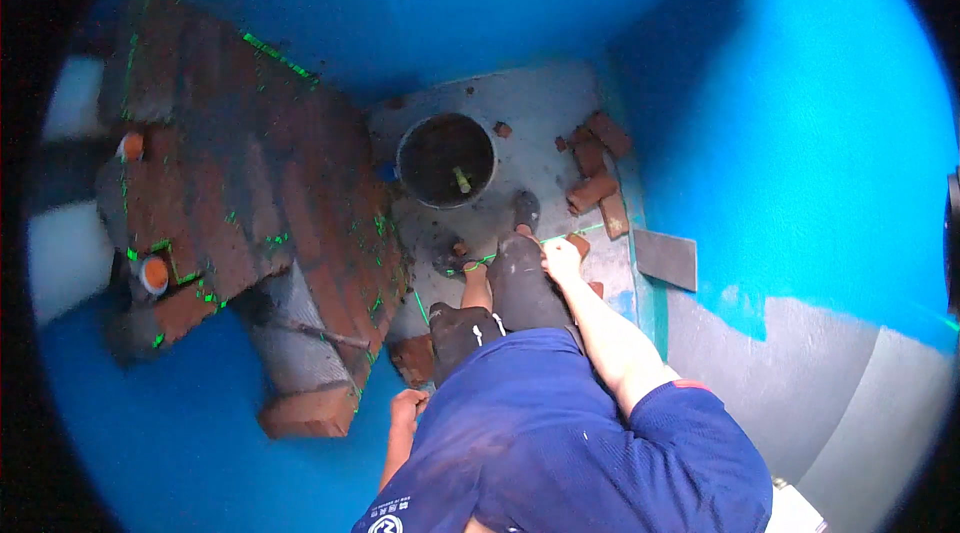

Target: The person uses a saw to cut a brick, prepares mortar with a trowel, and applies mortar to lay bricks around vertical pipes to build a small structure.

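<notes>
My right hand [559, 259] is beside my right thigh, against the dark shorts [520, 283], with its fingers bent closed; what they hold, if anything, is hidden. My left hand [408, 403] hangs by my left hip, fingers curled and partly hidden by the blue shirt [530, 403]. Thin green lines of light cross the floor [530, 93] at my legs. Ahead of my feet sits a round dark bucket [430, 153] with a pale handled thing [461, 179] in it. A partly built brick wall [230, 113] with two orange-rimmed round fittings [154, 275] rises on the left.
Loose bricks [590, 153] lie right of the bucket, and more [412, 358] by my left leg. A grey board [665, 258] stands at the right. Blue walls [800, 133] enclose the space; a bar [330, 335] crosses the lower brickwork.
</notes>
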The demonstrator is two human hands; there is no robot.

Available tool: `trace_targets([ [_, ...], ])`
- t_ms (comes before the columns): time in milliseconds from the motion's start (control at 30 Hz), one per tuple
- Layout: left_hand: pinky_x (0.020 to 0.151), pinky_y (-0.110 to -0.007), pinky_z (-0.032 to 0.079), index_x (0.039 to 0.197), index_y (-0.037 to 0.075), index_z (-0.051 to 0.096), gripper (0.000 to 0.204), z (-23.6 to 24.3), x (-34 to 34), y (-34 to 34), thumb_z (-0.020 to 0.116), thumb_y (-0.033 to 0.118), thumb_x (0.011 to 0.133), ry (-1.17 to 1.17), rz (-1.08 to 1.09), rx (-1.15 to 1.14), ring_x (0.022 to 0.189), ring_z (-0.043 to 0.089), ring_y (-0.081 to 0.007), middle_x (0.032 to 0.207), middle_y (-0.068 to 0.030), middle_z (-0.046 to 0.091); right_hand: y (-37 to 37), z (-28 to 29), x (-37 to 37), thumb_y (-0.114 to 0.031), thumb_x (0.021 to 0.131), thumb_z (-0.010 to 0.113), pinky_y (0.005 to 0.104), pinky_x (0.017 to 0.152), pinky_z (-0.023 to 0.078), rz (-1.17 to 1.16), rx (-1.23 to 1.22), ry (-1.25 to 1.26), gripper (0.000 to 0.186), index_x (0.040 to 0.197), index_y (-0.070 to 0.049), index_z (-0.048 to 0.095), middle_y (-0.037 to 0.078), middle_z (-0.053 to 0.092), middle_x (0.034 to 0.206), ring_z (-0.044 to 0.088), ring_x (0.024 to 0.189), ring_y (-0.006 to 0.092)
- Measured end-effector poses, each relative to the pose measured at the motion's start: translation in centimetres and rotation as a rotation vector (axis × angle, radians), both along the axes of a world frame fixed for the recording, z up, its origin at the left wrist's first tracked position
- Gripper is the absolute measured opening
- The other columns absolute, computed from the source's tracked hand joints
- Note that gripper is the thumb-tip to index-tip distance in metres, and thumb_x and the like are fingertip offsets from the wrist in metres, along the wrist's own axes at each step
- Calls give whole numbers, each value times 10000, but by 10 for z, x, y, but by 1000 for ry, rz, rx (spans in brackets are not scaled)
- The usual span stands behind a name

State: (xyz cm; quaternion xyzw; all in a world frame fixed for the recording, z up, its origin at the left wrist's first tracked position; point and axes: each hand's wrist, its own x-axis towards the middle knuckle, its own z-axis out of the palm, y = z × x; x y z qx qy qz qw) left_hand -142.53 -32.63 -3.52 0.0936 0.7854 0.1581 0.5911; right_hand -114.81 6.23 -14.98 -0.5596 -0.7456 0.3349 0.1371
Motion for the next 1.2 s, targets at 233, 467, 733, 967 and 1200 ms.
trace_targets([
  [233, 611, -282, 506, 831, 9, 634, 46, 25, -21, 101, 594, 13, 810, -157, 386, 60, 708, 632, -168, 851, -94, 664, -24, -68, 153, -172, 704, 583, 374, 452, 459, -7, -377, -287, 136, 647, -58, 630, 119, 606, 577, 587, 452, 227],
  [467, 715, -290, 505, 901, 37, 612, 116, -5, -14, 163, 612, 153, 909, -163, 410, -178, 786, 623, -168, 889, -72, 656, -45, -122, 172, -107, 788, 543, 347, 413, 443, -692, -819, -302, 200, 590, -80, 555, 54, 531, 494, 558, 443, 161],
  [733, 705, -264, 464, 701, 45, 612, 222, -152, -13, 238, 643, 143, 898, -278, 286, -335, 725, 597, -131, 750, -40, 641, 0, -239, 168, -373, 754, 669, 434, 962, 439, -737, -929, -656, 650, 1206, 72, 527, 294, 577, 1191, 558, 1128, 409],
  [967, 790, -277, 474, 850, 10, 619, 64, -222, 48, 298, 592, 30, 905, -341, 316, -214, 814, 613, -146, 909, -61, 661, 145, -394, 159, -749, 712, 584, 412, 1114, 277, -621, -709, -761, 1200, 1359, 204, 248, 356, 355, 1399, 330, 1343, 418],
  [1200, 849, -311, 485, 1043, 2, 593, 129, -244, 98, 320, 526, 2, 933, -392, 424, -285, 912, 628, -184, 1013, -76, 642, 225, -480, 155, -689, 730, 637, 396, 1067, 342, -896, -694, -277, 1031, 1361, 90, 394, 250, 398, 1418, 400, 1305, 353],
])
